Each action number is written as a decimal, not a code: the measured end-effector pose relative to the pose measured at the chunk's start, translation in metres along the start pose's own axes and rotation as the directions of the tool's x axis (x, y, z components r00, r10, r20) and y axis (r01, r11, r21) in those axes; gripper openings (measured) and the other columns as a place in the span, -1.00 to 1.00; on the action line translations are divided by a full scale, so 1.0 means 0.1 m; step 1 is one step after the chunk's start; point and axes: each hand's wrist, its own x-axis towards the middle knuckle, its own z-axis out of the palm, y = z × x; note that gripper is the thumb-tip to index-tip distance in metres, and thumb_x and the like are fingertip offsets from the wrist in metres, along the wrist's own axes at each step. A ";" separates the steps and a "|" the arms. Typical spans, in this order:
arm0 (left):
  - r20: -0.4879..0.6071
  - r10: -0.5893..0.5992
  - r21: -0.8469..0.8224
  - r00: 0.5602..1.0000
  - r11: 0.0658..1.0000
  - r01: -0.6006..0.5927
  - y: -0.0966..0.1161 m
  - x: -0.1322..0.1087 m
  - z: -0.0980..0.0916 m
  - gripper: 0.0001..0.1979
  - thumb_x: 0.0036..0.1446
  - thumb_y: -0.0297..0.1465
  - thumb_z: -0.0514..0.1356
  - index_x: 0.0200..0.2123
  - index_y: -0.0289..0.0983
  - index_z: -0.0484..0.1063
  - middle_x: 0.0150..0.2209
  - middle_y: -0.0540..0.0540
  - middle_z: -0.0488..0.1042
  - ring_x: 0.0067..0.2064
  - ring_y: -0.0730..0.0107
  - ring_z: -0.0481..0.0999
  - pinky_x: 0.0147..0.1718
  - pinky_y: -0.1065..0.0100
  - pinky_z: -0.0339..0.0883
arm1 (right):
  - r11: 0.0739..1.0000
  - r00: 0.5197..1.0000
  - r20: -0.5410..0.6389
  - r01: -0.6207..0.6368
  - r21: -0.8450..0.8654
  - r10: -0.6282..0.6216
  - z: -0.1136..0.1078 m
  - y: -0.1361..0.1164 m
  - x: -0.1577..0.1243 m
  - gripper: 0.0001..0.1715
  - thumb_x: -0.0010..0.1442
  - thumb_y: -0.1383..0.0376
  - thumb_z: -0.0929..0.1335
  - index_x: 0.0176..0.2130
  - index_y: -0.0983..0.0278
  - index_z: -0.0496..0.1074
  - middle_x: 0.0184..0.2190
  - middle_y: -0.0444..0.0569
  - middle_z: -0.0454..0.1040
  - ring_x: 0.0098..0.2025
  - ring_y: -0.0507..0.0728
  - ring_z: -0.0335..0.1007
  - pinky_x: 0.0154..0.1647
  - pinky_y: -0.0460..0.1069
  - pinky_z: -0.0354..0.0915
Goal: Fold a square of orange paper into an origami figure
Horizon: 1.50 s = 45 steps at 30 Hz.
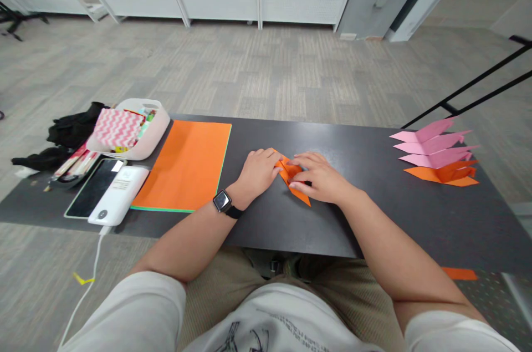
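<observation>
A folded piece of orange paper point(300, 194) lies slantwise on the dark table, between my hands. My left hand point(258, 173), with a black watch on its wrist, presses its fingertips on the paper's upper left part. On the other side, my right hand point(320, 177) has its thumb and fingers curled around a raised fold. The fingers partly cover that fold, so its exact shape is hidden. To the far right, several pink folded paper figures point(430, 146) stand in a row, with an orange folded paper figure point(441, 173) nearest me.
Left of my hands lies a stack of orange sheets point(187, 163) with a green edge beneath. Beyond it are a white basket point(160, 130), a phone point(89, 191), a white power bank point(118, 197) with a cable, and black cloth point(75, 127). An orange strip point(460, 274) shows below the table edge.
</observation>
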 end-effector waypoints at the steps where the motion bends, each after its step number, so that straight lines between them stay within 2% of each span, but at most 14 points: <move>1: -0.001 -0.007 -0.003 1.000 1.000 0.007 0.00 0.01 0.01 -0.79 0.46 -0.31 0.26 0.10 -0.18 0.55 0.04 -0.15 0.60 0.07 0.10 0.54 0.02 0.12 0.32 | 1.000 1.000 0.015 0.000 0.006 0.000 0.00 -0.01 0.00 -0.75 0.45 0.09 0.41 -0.14 0.01 0.74 0.20 -0.01 0.60 0.31 0.34 0.40 0.42 0.38 0.13; 5: -0.022 -0.003 -0.026 1.000 1.000 0.003 0.00 0.04 0.03 -0.86 0.46 -0.33 0.25 0.00 -0.20 0.55 -0.01 -0.13 0.61 0.03 0.12 0.54 0.03 0.12 0.34 | 1.000 0.999 0.043 -0.023 -0.010 0.024 0.01 -0.01 0.00 -0.74 0.47 0.10 0.40 -0.01 0.00 0.71 0.13 0.00 0.62 0.18 0.29 0.49 0.41 0.36 0.11; 12: -0.052 0.032 -0.094 0.998 0.995 -0.037 0.07 -0.02 -0.07 -0.85 0.47 -0.35 0.20 -0.06 -0.23 0.58 0.03 -0.14 0.60 0.05 0.17 0.54 0.10 0.15 0.38 | 0.987 0.993 -0.026 -0.121 -0.105 0.119 0.10 -0.01 0.00 -0.62 0.46 0.11 0.39 0.18 0.05 0.64 0.21 0.10 0.55 0.24 0.36 0.42 0.33 0.32 0.17; 15: -0.033 0.084 -0.105 0.996 0.991 -0.087 0.06 -0.02 -0.05 -0.80 0.49 -0.36 0.17 -0.02 -0.21 0.61 0.04 -0.13 0.64 0.07 0.17 0.57 0.13 0.12 0.38 | 0.991 0.992 -0.034 -0.120 -0.064 0.118 0.10 -0.01 0.01 -0.64 0.46 0.16 0.38 0.17 0.05 0.63 0.20 0.06 0.58 0.20 0.32 0.46 0.30 0.29 0.20; 18: -0.012 0.128 -0.097 0.992 0.987 -0.129 0.01 0.00 0.00 -0.79 0.46 -0.36 0.21 0.01 -0.17 0.65 0.07 -0.09 0.67 0.07 0.17 0.59 0.15 0.09 0.37 | 0.992 0.991 -0.053 -0.127 -0.008 0.126 0.07 0.03 0.01 -0.65 0.44 0.31 0.34 0.11 0.08 0.63 0.14 -0.01 0.64 0.15 0.27 0.51 0.25 0.25 0.25; 22: -0.031 0.141 -0.090 0.989 0.986 -0.144 -0.06 0.01 0.06 -0.78 0.45 -0.39 0.23 0.00 -0.10 0.69 0.08 -0.02 0.69 0.09 0.18 0.59 0.21 0.05 0.32 | 0.988 0.982 -0.130 -0.142 -0.056 0.134 0.08 0.15 -0.01 -0.55 0.33 0.44 0.35 0.09 0.10 0.64 0.20 0.00 0.62 0.22 0.31 0.46 0.25 0.28 0.27; 27: -0.054 0.172 -0.043 0.984 0.984 -0.175 -0.10 0.02 0.12 -0.69 0.48 -0.44 0.16 0.01 -0.04 0.71 0.12 -0.04 0.67 0.06 0.14 0.52 0.12 0.05 0.33 | 0.997 0.992 -0.116 -0.052 -0.062 0.044 0.15 0.25 -0.01 -0.57 0.34 0.42 0.38 0.09 0.10 0.66 0.20 0.01 0.62 0.27 0.33 0.44 0.33 0.30 0.24; 31: -0.061 0.137 0.011 0.989 0.991 -0.136 -0.11 0.02 0.15 -0.67 0.47 -0.46 0.15 0.03 -0.06 0.71 0.04 -0.09 0.65 -0.02 0.14 0.51 -0.02 0.09 0.34 | 0.998 0.994 -0.103 -0.027 -0.051 0.022 0.17 0.27 0.02 -0.66 0.37 0.38 0.39 0.03 0.07 0.68 0.12 -0.01 0.66 0.18 0.30 0.51 0.30 0.29 0.24; 34: -0.049 0.129 -0.008 0.990 0.992 -0.129 -0.09 0.01 0.12 -0.67 0.46 -0.49 0.14 0.04 -0.11 0.68 0.00 -0.08 0.67 -0.05 0.18 0.55 0.00 0.10 0.35 | 0.999 0.994 -0.107 -0.029 -0.040 0.025 0.16 0.27 0.03 -0.72 0.41 0.32 0.40 -0.02 0.06 0.70 0.08 -0.01 0.68 0.13 0.28 0.53 0.28 0.27 0.23; 36: -0.054 0.120 -0.058 0.991 0.991 -0.123 -0.07 -0.01 0.06 -0.73 0.49 -0.43 0.15 0.03 -0.15 0.66 0.00 -0.08 0.68 -0.02 0.18 0.59 0.04 0.10 0.36 | 0.999 0.993 -0.117 -0.033 -0.035 0.029 0.14 0.27 0.04 -0.74 0.45 0.29 0.38 -0.04 0.07 0.70 0.05 0.00 0.70 0.10 0.27 0.55 0.27 0.26 0.22; 38: -0.053 0.121 -0.105 0.991 0.987 -0.126 -0.07 -0.02 0.00 -0.79 0.48 -0.28 0.23 0.03 -0.18 0.64 0.01 -0.09 0.69 0.01 0.15 0.61 0.06 0.10 0.36 | 0.998 0.991 -0.127 -0.044 -0.033 0.039 0.12 0.26 0.03 -0.73 0.48 0.27 0.36 -0.05 0.10 0.70 0.01 0.01 0.71 0.06 0.26 0.56 0.25 0.25 0.22; 41: -0.022 0.152 -0.118 0.988 0.981 -0.153 -0.07 -0.04 -0.06 -0.67 0.35 -0.07 0.38 0.00 -0.16 0.64 0.04 -0.11 0.67 0.04 0.10 0.61 0.09 0.09 0.37 | 0.997 0.988 -0.140 -0.070 -0.034 0.065 0.09 0.23 0.02 -0.71 0.50 0.26 0.33 -0.04 0.12 0.69 -0.01 0.01 0.72 0.04 0.25 0.57 0.25 0.24 0.21; 43: -0.007 0.178 -0.109 0.984 0.978 -0.177 -0.07 -0.04 -0.06 -0.68 0.32 -0.07 0.40 -0.03 -0.14 0.65 0.07 -0.10 0.65 0.06 0.10 0.60 0.11 0.09 0.38 | 0.996 0.987 -0.144 -0.083 -0.037 0.077 0.08 0.22 0.01 -0.71 0.50 0.27 0.33 -0.05 0.13 0.68 -0.03 0.01 0.72 0.03 0.25 0.58 0.25 0.24 0.21; 45: -0.003 0.197 -0.097 0.980 0.976 -0.196 -0.07 -0.04 -0.06 -0.77 0.38 -0.14 0.36 -0.04 -0.12 0.68 0.08 -0.07 0.65 0.06 0.12 0.60 0.12 0.08 0.37 | 0.996 0.987 -0.144 -0.080 -0.033 0.075 0.07 0.21 0.00 -0.74 0.47 0.28 0.35 -0.05 0.13 0.68 -0.03 0.00 0.71 0.02 0.25 0.57 0.24 0.23 0.22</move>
